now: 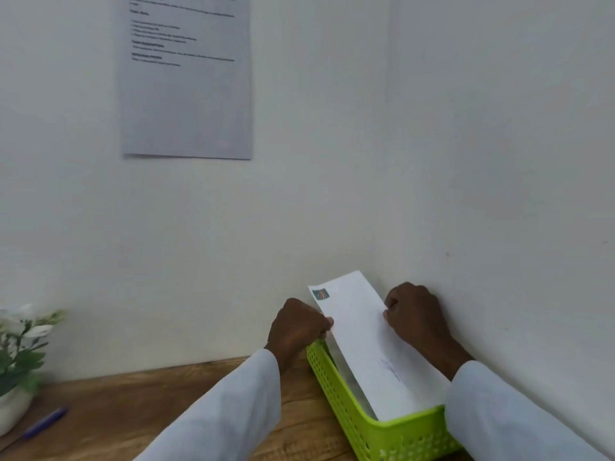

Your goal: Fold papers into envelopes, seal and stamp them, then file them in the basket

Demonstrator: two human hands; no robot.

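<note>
Two hands hold one white paper envelope over a lime-green perforated plastic basket

Left hand pinches its left edge; right hand grips the right edge; the envelope's lower end sits inside the basket, below both hands; stamp at the top corner.

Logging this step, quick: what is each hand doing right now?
Left hand: closed on the envelope.
Right hand: closed on the envelope too.

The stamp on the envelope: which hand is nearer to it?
Left. The left hand grips the envelope edge just below the stamp; the right hand holds the opposite edge, farther across.
</note>
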